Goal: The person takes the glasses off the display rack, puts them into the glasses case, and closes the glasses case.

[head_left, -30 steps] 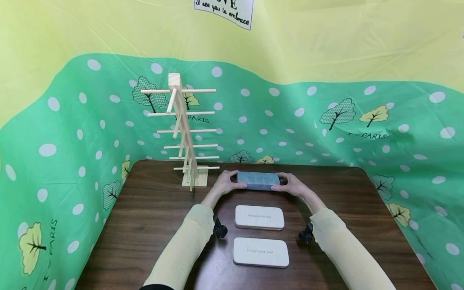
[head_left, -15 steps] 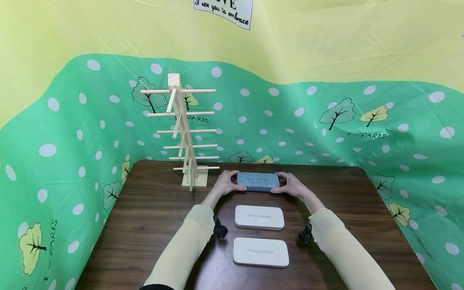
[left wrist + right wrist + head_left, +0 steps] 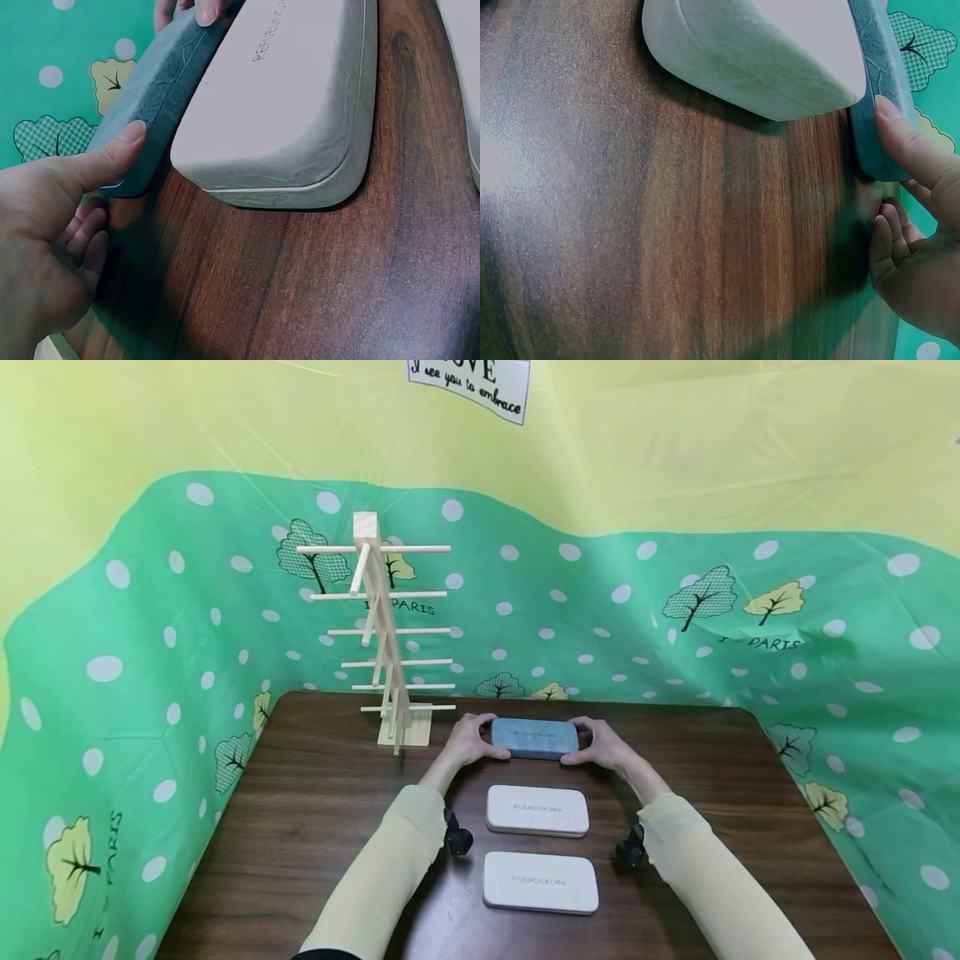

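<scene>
A blue glasses case (image 3: 535,737) lies lengthwise near the table's back edge, lettering on its lid. At its left end my left hand (image 3: 468,741) grips it, the thumb (image 3: 124,146) on the front side and other fingers around the end. My right hand (image 3: 602,745) holds the opposite end the same way, with its thumb (image 3: 900,131) against the front side. Closer to me lie two white glasses cases, the middle one (image 3: 537,811) and the front one (image 3: 540,882), in line with the blue one and touched by neither hand.
Left of the blue case stands a wooden rack (image 3: 382,627) with pegs sticking out, its foot (image 3: 418,727) close to my left hand. Behind the dark wooden table (image 3: 300,860) hangs a green and yellow cloth (image 3: 600,585).
Both hands have drawn the blue case slightly toward me, and its lid lettering shows more clearly. The white cases and the rack stay put; the head view has shifted a little.
</scene>
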A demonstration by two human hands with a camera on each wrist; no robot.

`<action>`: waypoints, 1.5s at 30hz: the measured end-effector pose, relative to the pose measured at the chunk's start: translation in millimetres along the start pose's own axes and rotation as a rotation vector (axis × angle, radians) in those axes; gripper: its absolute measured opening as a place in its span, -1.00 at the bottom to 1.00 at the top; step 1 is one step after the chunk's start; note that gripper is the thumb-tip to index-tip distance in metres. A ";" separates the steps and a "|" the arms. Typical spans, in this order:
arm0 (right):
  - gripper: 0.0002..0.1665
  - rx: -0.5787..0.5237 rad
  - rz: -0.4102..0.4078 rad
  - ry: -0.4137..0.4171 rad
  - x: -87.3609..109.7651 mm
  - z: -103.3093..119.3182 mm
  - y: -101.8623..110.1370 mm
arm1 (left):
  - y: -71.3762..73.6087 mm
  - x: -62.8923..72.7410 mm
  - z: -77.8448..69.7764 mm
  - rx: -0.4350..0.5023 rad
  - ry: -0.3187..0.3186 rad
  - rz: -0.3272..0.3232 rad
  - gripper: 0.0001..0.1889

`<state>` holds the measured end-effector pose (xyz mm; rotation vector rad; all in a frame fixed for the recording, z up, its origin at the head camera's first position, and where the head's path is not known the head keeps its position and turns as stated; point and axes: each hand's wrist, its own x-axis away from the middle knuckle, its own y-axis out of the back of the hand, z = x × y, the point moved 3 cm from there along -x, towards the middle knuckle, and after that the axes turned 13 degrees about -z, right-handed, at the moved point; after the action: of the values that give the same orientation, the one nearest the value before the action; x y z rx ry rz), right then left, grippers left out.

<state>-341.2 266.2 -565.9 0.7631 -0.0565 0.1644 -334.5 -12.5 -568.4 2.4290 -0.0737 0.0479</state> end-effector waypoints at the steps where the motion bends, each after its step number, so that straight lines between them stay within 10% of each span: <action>1: 0.03 0.001 -0.001 0.002 0.4 0.1 -0.1 | -0.7 0.0 0.5 -0.004 0.000 0.001 -0.15; 33: 0.17 0.003 -0.011 -0.057 17.0 2.8 -4.3 | 6.7 22.7 13.5 0.135 -0.052 0.090 -0.15; 45: 0.15 0.029 -0.045 0.008 30.2 5.7 -5.1 | 25.7 49.5 13.0 -0.007 -0.231 0.087 -0.16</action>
<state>-310.6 262.5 -561.9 0.7921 -0.0297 0.1260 -286.6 -42.5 -558.8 2.4134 -0.2828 -0.1945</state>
